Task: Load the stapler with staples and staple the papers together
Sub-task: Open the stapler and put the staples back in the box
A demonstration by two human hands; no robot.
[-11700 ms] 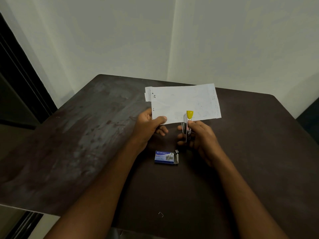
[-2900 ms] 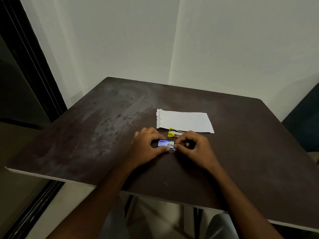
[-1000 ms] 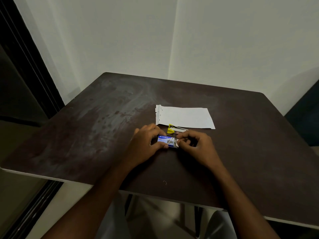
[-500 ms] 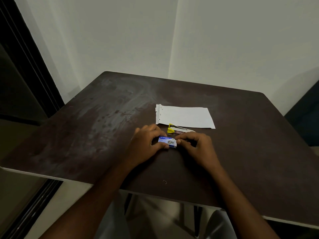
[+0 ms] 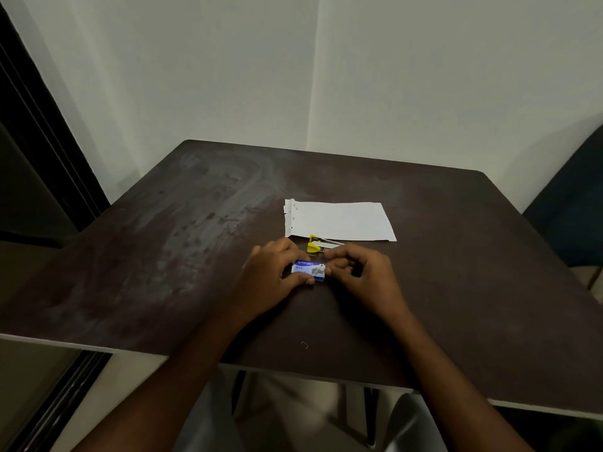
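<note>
Pinching a small blue cardboard staple box (image 5: 308, 271) from both ends, the two hands meet low over a dark brown tabletop (image 5: 156, 256). The left hand (image 5: 272, 275) grips the box's left end between thumb and fingers. The right hand (image 5: 362, 277) presses its thumb and fingertips (image 5: 329, 254) against the right end, likely working the flap there. Just beyond the hands lies a small yellow and silver stapler (image 5: 321, 245), touching the near edge of white sheets of paper (image 5: 339, 220) that show staple marks along their left side. A single loose bent staple (image 5: 304, 345) lies near the table's front edge. To do this well, keep the box flat and steady, and move the flap gently so no staples spill.
</note>
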